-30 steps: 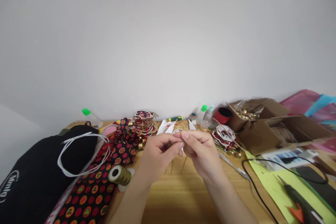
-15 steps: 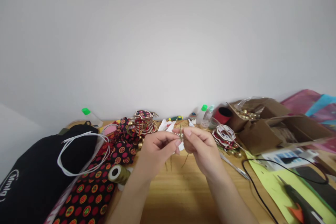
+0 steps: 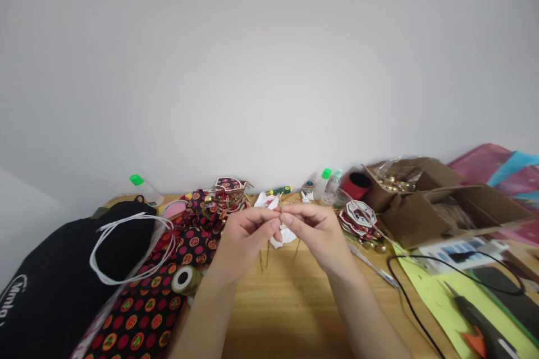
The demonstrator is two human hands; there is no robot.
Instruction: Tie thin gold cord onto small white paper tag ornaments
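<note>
Taking the thread spool [image 3: 185, 279] as our landmark, we find the left hand [image 3: 252, 235] and the right hand [image 3: 318, 230] to its right and farther back, above the wooden tabletop [image 3: 286, 314]. Thumb and forefinger of each hand are closed to a narrow pinch, the two sets of fingertips touching, with the olive cord [image 3: 281, 201] between them. We see its strands stick up past the fingertips and thin ends hang below, all to the right of the spool; the part inside the pinch is hidden.

Half a second ago a short upright length of cord showed between slightly parted fingertips; now they have met over it, and both hands have drifted a little toward the spool's side. More of the white piece [image 3: 286, 235] shows beneath them (paper or cloth, we cannot tell which). We judge this to be close fingertip work on one spot of the cord, with neither hand free.

The patterned fabric [image 3: 137, 317] lies left of and nearer than the spool, while the cat-face patch [image 3: 361, 214] sits well to its right, apart from both hands.
</note>
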